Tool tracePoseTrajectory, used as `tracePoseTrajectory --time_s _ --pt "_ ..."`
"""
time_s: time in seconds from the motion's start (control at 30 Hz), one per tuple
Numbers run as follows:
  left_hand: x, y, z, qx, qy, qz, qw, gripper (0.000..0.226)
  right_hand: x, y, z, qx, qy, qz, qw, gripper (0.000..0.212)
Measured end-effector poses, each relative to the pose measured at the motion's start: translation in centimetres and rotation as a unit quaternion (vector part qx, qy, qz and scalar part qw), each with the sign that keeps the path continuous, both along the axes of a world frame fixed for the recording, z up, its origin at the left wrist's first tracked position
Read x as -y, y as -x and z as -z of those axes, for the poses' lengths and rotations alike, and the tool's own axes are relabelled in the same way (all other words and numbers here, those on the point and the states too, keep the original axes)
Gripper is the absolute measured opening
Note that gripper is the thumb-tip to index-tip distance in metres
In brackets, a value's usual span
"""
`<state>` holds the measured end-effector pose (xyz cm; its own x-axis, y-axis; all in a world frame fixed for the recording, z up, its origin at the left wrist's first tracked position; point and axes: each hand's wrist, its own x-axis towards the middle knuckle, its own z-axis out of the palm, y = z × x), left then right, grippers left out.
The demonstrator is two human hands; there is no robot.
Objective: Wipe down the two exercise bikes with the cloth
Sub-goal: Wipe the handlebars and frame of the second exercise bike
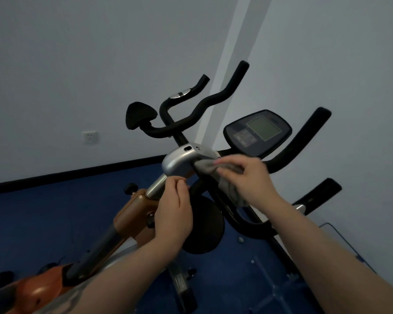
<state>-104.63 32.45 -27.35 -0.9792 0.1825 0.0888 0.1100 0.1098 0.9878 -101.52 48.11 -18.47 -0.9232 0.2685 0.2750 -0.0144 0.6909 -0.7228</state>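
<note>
An orange and black exercise bike [132, 214] leans across the view, with a silver stem cover [179, 159] and black handlebars [213, 103]. My right hand [250, 177] grips a grey cloth [205, 167] and presses it against the right side of the silver cover. The cloth's tail hangs down below my palm. My left hand [173, 214] holds the silver post [156, 186] just under the cover, fingers curled round it. A dark console [259, 132] with a grey screen sits behind my right hand.
A black padded seat [141, 114] rises at the back left. More black handlebar grips [311, 132] stand at the right. Blue floor [55, 200] runs to a black skirting and pale walls. A wall socket [90, 137] is at the left.
</note>
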Motion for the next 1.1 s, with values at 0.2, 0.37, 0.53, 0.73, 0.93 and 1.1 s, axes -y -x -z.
tracePoseTrajectory --time_s 0.2,0.37,0.53,0.73,0.93,1.1 --pt "0.6 -0.2 0.6 -0.043 0.012 0.024 0.999 0.028 4.0 0.2 3.2 0.032 -0.002 0.025 0.999 0.017" --pt "0.8 -0.3 0.7 -0.043 -0.014 0.023 0.999 0.039 4.6 -0.1 2.5 0.153 0.161 -0.017 0.975 0.018" --pt "0.6 0.0 1.0 -0.024 -0.040 0.025 0.999 0.035 5.4 1.1 0.9 0.208 0.126 -0.013 0.970 0.019" --pt "0.8 0.0 1.3 -0.020 -0.053 0.041 0.998 0.039 6.0 -4.4 3.7 0.102 0.066 0.156 0.980 0.020" --pt "0.6 0.3 1.4 -0.022 -0.049 0.042 0.998 0.046 8.1 -3.1 4.4 0.090 0.039 0.296 0.950 0.025" --pt "0.9 0.1 1.4 -0.019 -0.042 0.052 0.998 0.041 8.9 -4.6 5.1 0.032 0.075 0.292 0.953 0.025"
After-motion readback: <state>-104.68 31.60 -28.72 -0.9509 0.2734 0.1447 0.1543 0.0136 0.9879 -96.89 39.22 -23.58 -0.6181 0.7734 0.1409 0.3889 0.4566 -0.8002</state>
